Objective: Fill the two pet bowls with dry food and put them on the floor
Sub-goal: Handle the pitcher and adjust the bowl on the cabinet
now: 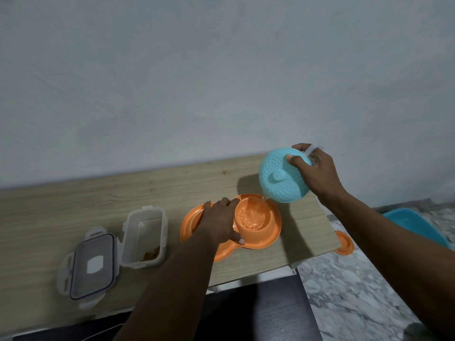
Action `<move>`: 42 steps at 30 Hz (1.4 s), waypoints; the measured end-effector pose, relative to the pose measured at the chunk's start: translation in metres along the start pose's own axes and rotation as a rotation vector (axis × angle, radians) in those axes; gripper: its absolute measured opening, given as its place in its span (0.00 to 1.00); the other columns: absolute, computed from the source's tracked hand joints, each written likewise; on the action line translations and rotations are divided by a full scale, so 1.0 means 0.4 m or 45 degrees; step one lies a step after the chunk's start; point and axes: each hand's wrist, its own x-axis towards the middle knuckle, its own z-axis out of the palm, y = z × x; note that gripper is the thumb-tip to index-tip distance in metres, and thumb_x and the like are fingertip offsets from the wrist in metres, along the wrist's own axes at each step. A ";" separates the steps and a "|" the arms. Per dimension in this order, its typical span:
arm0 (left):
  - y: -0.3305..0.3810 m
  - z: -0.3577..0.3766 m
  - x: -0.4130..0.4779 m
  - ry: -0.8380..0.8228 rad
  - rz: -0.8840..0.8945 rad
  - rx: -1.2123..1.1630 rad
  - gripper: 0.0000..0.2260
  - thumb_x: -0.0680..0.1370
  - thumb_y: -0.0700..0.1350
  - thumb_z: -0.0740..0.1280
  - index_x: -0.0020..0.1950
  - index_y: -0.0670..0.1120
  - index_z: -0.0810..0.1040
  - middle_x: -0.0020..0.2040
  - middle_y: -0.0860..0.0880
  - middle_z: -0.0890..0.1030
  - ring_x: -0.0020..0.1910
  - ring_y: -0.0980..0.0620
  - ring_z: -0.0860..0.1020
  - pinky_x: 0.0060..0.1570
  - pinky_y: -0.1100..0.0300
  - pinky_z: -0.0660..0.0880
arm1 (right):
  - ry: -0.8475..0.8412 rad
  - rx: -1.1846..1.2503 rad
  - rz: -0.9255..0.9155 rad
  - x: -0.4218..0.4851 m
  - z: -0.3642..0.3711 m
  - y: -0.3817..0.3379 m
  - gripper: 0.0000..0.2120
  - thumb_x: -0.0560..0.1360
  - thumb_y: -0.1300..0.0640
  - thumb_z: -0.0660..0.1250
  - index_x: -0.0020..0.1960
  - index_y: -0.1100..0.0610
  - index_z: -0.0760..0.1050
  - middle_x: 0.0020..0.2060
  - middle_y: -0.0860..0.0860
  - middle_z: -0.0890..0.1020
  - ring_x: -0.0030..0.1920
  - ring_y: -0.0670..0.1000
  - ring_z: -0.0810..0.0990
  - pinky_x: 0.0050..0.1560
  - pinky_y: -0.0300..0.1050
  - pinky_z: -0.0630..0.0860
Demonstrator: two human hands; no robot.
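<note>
The right hand point(317, 173) held a tilted light-blue jug point(283, 177) above the right end of the wooden bench point(98, 200), its grip closed around the jug's far side with the thumb pressed on the textured lid. A thin stream of clear liquid ran from the jug's lower lip into the orange bowl point(252, 217), where it splashed. That bowl sat in the right well of an orange double-bowl tray point(273, 232), which lay near the bench's right edge. The left hand point(219, 222) lay over the tray's left well, fingers spread and curled against the bowl's left side, steadying it; what lay beneath the palm could not be seen. Toward the front left of the bench stood an open clear food container point(144, 236) with a little brown dry food point(151, 255) in its near corner, and its clip-on lid point(92, 265) lay flat just beside it. Beyond the right edge, on the marble floor point(344, 291), part of a small orange dish point(344, 243) showed, and a blue tub point(413, 225) lay farther right.
</note>
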 end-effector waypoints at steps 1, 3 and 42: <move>0.000 0.000 0.001 0.000 -0.001 -0.002 0.53 0.62 0.62 0.79 0.79 0.54 0.52 0.76 0.47 0.64 0.77 0.44 0.60 0.76 0.39 0.45 | 0.000 0.055 0.040 -0.001 0.004 0.007 0.12 0.72 0.46 0.72 0.53 0.49 0.80 0.51 0.49 0.84 0.51 0.52 0.84 0.47 0.54 0.83; 0.000 0.001 0.002 -0.001 -0.007 0.002 0.53 0.62 0.62 0.79 0.79 0.55 0.52 0.76 0.47 0.64 0.77 0.44 0.60 0.76 0.39 0.45 | 0.011 0.163 0.136 0.000 0.012 0.022 0.08 0.74 0.50 0.72 0.52 0.49 0.81 0.50 0.50 0.84 0.51 0.53 0.84 0.44 0.51 0.82; -0.039 0.007 -0.070 0.236 -0.262 -0.141 0.59 0.59 0.84 0.56 0.81 0.52 0.45 0.81 0.44 0.50 0.80 0.39 0.43 0.76 0.38 0.45 | -0.035 -0.409 0.386 -0.122 0.139 0.250 0.21 0.77 0.37 0.62 0.58 0.52 0.75 0.55 0.53 0.81 0.56 0.56 0.79 0.56 0.54 0.75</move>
